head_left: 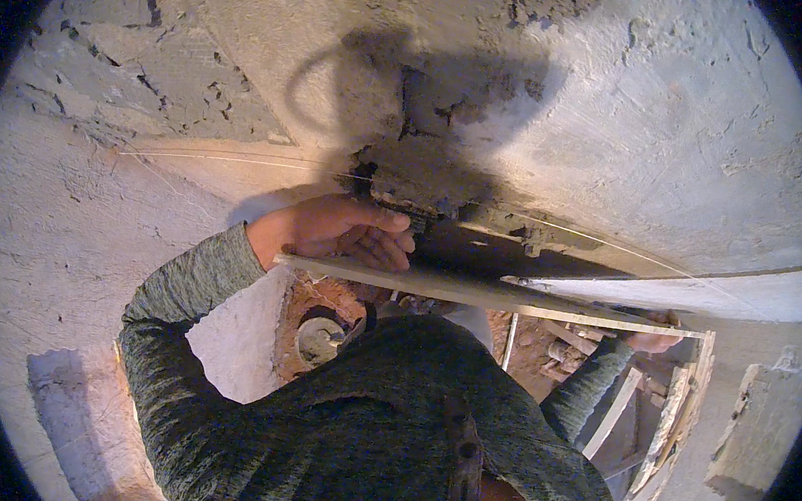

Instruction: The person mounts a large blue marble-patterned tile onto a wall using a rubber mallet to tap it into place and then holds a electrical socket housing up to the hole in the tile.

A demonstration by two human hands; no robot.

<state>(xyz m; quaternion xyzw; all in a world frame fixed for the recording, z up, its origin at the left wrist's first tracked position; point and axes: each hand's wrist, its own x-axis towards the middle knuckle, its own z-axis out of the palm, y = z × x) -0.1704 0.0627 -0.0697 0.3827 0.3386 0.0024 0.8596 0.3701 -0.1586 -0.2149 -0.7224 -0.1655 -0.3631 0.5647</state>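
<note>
Grey-white plaster is spread roughly over the wall [61, 257] at far left, and a thin pale string [241, 159] is stretched across it, probably as a straight reference. Next, the left hand [343, 221] is held with loosely curled fingers just above the left end of a long, narrow, pale wooden board [435, 287]; whether the board is touched there cannot be told. Below that end, a round pale-rimmed container [301, 344] of grey material is partly covered by the dark green knit top [363, 414]. The board is held crosswise in front of the chest, and the gap behind it is lost in shadow. Near its right end it is gripped by the right hand [650, 342], seemingly for support, well apart from the left; its fingers are partly hidden. At far right, a rough wooden framework [676, 414] is cut off at the lower edge.
</note>
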